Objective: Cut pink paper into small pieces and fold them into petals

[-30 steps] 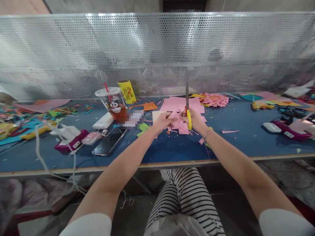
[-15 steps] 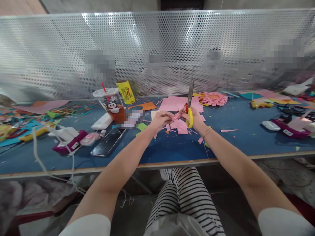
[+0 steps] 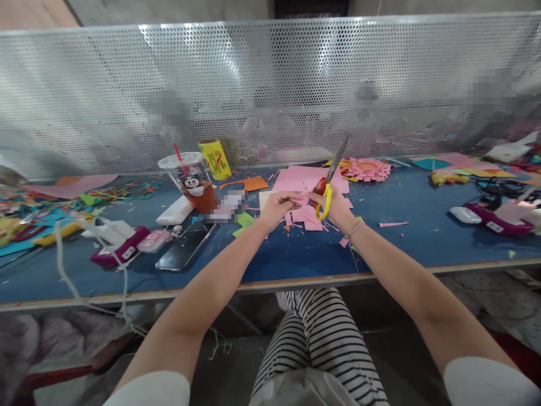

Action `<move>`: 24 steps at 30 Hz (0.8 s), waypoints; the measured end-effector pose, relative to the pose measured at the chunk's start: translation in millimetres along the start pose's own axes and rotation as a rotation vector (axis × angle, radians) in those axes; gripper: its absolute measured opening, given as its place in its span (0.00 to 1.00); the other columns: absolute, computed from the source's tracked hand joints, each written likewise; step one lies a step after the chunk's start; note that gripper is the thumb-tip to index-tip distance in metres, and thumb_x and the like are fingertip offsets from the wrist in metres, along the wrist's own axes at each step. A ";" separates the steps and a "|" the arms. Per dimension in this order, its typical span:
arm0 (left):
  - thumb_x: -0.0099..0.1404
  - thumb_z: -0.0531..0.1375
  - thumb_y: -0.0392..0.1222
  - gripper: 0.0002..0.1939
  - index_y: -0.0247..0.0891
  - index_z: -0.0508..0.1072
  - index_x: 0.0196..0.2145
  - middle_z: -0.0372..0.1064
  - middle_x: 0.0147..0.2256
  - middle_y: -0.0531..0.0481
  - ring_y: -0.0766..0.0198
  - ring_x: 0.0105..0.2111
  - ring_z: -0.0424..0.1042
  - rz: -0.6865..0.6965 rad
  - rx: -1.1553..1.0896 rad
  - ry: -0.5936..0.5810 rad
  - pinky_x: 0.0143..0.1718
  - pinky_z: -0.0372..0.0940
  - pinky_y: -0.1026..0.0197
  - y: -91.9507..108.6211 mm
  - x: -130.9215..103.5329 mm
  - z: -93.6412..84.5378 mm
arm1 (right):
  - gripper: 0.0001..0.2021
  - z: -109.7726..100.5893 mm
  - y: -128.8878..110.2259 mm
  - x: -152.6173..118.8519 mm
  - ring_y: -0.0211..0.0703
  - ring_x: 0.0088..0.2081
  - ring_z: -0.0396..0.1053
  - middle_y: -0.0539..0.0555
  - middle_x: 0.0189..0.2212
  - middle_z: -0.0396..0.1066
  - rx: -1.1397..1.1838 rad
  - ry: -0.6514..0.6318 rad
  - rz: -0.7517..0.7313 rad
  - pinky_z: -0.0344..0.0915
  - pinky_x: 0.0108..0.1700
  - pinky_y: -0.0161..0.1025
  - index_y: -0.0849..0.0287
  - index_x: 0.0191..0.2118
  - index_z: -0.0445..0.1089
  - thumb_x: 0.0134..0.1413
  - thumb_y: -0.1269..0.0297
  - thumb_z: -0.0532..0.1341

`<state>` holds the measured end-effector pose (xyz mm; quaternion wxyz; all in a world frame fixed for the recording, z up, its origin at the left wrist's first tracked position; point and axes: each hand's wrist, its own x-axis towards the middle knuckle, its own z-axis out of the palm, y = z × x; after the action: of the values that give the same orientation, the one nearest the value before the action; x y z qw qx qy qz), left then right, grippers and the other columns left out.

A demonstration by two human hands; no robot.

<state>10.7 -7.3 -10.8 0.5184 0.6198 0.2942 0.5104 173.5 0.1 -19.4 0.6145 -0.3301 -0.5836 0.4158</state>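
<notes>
My right hand (image 3: 337, 204) is closed on scissors (image 3: 326, 198) with yellow and red handles, their blades pointing up and to the right. A small piece of pink paper (image 3: 304, 196) is pinched between the fingertips of my left hand (image 3: 276, 207), close to my right fingertips. Beneath and behind both hands lie a large pink sheet (image 3: 291, 176) and cut pink pieces (image 3: 311, 217). A fringed pink paper ring (image 3: 367, 170) rests behind and to the right of my right hand.
To the left stand a drink cup (image 3: 194, 183) and a yellow roll (image 3: 216, 159), near a phone (image 3: 184, 248) and a purple power strip (image 3: 120, 246). A second purple strip (image 3: 501, 220) is at right. A perforated metal screen (image 3: 253, 67) runs behind.
The scissors have tilted to the right, blades now slanting. My hands remain close together, and the pink paper between them shows less than before.
</notes>
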 end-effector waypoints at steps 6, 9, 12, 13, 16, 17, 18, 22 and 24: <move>0.49 0.62 0.40 0.09 0.35 0.67 0.28 0.66 0.25 0.55 0.70 0.28 0.69 0.009 -0.004 0.019 0.38 0.67 0.56 -0.3 0.6 -2.8 | 0.18 1.5 -7.9 -1.9 0.31 0.22 0.57 0.44 0.22 0.57 -0.028 0.020 -0.044 0.59 0.26 0.34 0.56 0.26 0.55 0.36 0.58 0.66; 0.48 0.64 0.43 0.14 0.35 0.65 0.29 0.66 0.24 0.55 0.69 0.26 0.70 -0.015 0.054 0.078 0.35 0.67 0.59 -1.3 1.8 -2.5 | 0.17 3.0 -11.5 -3.2 0.31 0.23 0.57 0.44 0.23 0.57 -0.041 0.028 -0.069 0.59 0.27 0.34 0.56 0.26 0.55 0.35 0.59 0.66; 0.47 0.65 0.45 0.15 0.33 0.67 0.29 0.68 0.25 0.52 0.69 0.26 0.70 -0.052 0.074 0.089 0.35 0.67 0.60 -1.3 2.5 -1.5 | 0.18 4.0 -11.4 -2.8 0.31 0.23 0.57 0.44 0.23 0.57 -0.002 0.042 -0.078 0.61 0.28 0.34 0.56 0.26 0.54 0.35 0.59 0.66; 0.47 0.65 0.46 0.15 0.33 0.67 0.28 0.68 0.24 0.52 0.69 0.26 0.70 -0.064 0.075 0.095 0.35 0.67 0.60 -1.2 2.6 -1.3 | 0.19 4.1 -10.7 -2.4 0.31 0.24 0.58 0.44 0.23 0.57 0.006 0.047 -0.082 0.61 0.29 0.34 0.56 0.26 0.54 0.35 0.58 0.66; 0.46 0.65 0.47 0.16 0.32 0.69 0.28 0.68 0.24 0.51 0.68 0.26 0.70 -0.102 0.064 0.122 0.35 0.67 0.60 -1.0 2.8 -1.7 | 0.19 3.0 -7.1 -1.3 0.33 0.24 0.60 0.45 0.23 0.58 -0.016 0.029 -0.082 0.62 0.28 0.36 0.55 0.26 0.53 0.36 0.55 0.66; 0.45 0.66 0.47 0.16 0.32 0.70 0.28 0.69 0.24 0.50 0.68 0.26 0.70 -0.112 0.058 0.129 0.35 0.67 0.60 -1.1 2.9 -1.9 | 0.19 2.3 -5.5 -1.1 0.34 0.24 0.60 0.45 0.22 0.58 -0.042 0.018 -0.075 0.62 0.27 0.36 0.55 0.26 0.53 0.36 0.55 0.66; 0.45 0.66 0.46 0.16 0.32 0.70 0.28 0.69 0.24 0.50 0.68 0.26 0.70 -0.120 0.054 0.132 0.35 0.67 0.60 -1.3 2.9 -2.2 | 0.19 1.6 -3.7 -1.0 0.34 0.23 0.60 0.45 0.21 0.58 -0.074 0.008 -0.067 0.61 0.26 0.36 0.55 0.25 0.53 0.37 0.55 0.65; 0.44 0.66 0.45 0.16 0.31 0.70 0.28 0.69 0.24 0.50 0.69 0.24 0.69 -0.114 0.057 0.117 0.34 0.66 0.60 -2.5 2.3 -2.2 | 0.17 -0.4 2.6 -1.0 0.34 0.22 0.60 0.45 0.20 0.59 -0.186 -0.016 -0.059 0.59 0.24 0.35 0.56 0.25 0.55 0.38 0.56 0.66; 0.44 0.66 0.43 0.15 0.32 0.70 0.28 0.69 0.24 0.51 0.70 0.24 0.69 -0.084 0.075 0.108 0.33 0.65 0.61 -2.7 1.8 -1.6 | 0.17 -0.1 4.1 -1.2 0.34 0.21 0.59 0.45 0.19 0.59 -0.185 -0.024 -0.064 0.59 0.24 0.35 0.56 0.25 0.56 0.38 0.55 0.65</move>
<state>10.2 -4.4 -12.9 0.4991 0.5974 0.3666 0.5095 173.1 0.9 -23.6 0.5871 -0.3618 -0.6372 0.3442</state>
